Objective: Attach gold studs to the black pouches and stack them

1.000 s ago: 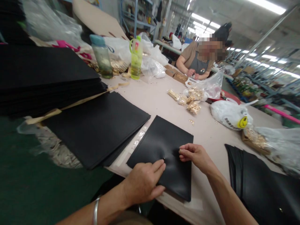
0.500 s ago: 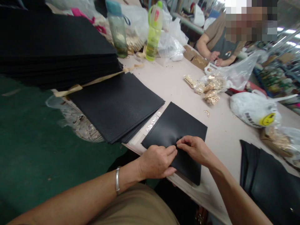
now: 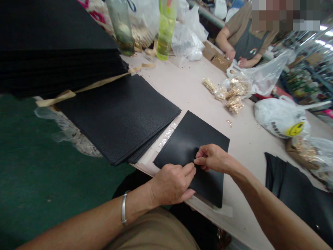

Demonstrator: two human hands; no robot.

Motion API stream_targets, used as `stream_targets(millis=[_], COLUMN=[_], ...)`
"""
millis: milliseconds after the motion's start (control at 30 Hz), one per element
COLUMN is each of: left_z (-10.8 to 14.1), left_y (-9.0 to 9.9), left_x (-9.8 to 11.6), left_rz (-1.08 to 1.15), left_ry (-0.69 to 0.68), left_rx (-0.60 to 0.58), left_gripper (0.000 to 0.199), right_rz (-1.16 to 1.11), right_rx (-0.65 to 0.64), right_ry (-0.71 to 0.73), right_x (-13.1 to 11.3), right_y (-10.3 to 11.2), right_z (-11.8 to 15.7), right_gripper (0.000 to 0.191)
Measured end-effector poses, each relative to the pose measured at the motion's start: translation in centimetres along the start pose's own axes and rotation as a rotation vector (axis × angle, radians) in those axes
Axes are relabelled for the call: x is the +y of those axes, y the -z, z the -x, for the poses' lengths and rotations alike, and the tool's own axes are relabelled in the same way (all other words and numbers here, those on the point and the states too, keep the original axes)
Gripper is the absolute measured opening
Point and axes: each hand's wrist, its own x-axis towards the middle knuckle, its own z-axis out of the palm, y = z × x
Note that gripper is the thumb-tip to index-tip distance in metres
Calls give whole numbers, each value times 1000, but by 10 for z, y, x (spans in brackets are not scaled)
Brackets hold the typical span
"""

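Black, smooth, leather-like sheet [image 3: 179,142] flat near the close edge of the worktop [image 3: 188,81], with a soft sheen and a dimple under the fingertips. Left hand [image 3: 173,182] rests over its near side, fingers bent and close together, tips on the surface, thumb by the near edge; cannot tell whether the sheet is gripped. Right hand [image 3: 214,158] meets it mid-sheet, thumb and forefinger in a narrow pinch; anything between them is too small or hidden to tell.

Left: pile of grained black sheets [image 3: 122,114], its near corner at the worktop's edge. Beyond, bagged gold-coloured hardware [image 3: 235,92] and a few loose gold pieces [image 3: 229,123].

Risks, my judgement: a slack pinch could drop a small part; uneven pressure from the left hand could let the sheet skid or crease at the dimple. An elbow knock could send the edge pile floorward. Loose hardware, if slid under a sheet, might scratch it.

Markings: white plastic bag [image 3: 281,118] carries a yellow smiley face [image 3: 296,129] with dark characters beside it, too blurred to read. Co-worker's striped apron [image 3: 244,43] bears a small rainbow-like emblem [image 3: 253,51]. Red patch [image 3: 169,2] on the yellow-green bottle [image 3: 165,33], cut by the frame. No brand legible.
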Motion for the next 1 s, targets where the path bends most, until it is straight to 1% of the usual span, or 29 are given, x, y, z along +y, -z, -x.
stream_targets(millis=[67, 133, 200, 300, 333, 367, 400, 433, 467, 500, 567, 600, 667, 767, 833, 867, 933, 1000], left_z=[-1, 0, 1, 2, 2, 2, 1, 0, 0, -1, -1, 0, 0, 2, 5, 8, 11, 13], left_y=[1, 2, 3, 0, -1, -3, -5, -7, -8, -8, -9, -9, -9, -10, -12, -14, -17, -17], left_x=[0, 1, 1, -2, -5, -7, -9, -11, -12, -13, -15, -16, -18, -23, -25, -25, -24, -20], left_rz=[2, 12, 11, -40, -53, -64, -81, -97, -115, -132, -163, -175, -183, -130, -47, 1, 107, 221], left_ry=[-2, -17, -29, -41, -54, -86, -113, -139, -161, -175, -194, -201, -217, -250, -257, -249, -215, -124], left_rx=[0, 12, 41, 113, 137, 168, 195, 218, 242, 259, 286, 296, 305, 283, 268, 269, 282, 271], left_gripper=[56, 54, 51, 46, 44, 42, 40, 39, 37, 36, 35, 34, 34, 35, 37, 36, 29, 22], right_rz=[-49, -44, 82, 306, 333, 362, 400, 441, 481, 504, 465, 411, 289, 149, 60, 2, -111, -251], right_rx=[-38, -41, -18, 28, 104, 232, 368, 488, 567, 598, 569, 539, 482, 409, 400, 406, 439, 516], right_ry=[-53, -64, 4, 213, 280, 324, 335, 315, 278, 237, 190, 183, 172, 166, 183, 195, 219, 238], right_x=[-5, -10, -15, -20, -19, -17, -14, -11, -7, -4, 1, 3, 7, 17, 30, 39, 62, 91], right_y=[1, 2, 5, 21, 30, 40, 49, 58, 66, 73, 82, 85, 88, 89, 86, 84, 81, 82], right_z=[-2, -3, -3, -13, -18, -24, -31, -37, -44, -49, -58, -61, -62, -47, -26, -13, 20, 61], right_gripper=[14, 14, 13, 19, 24, 32, 42, 52, 62, 70, 79, 80, 72, 45, 35, 33, 36, 43])
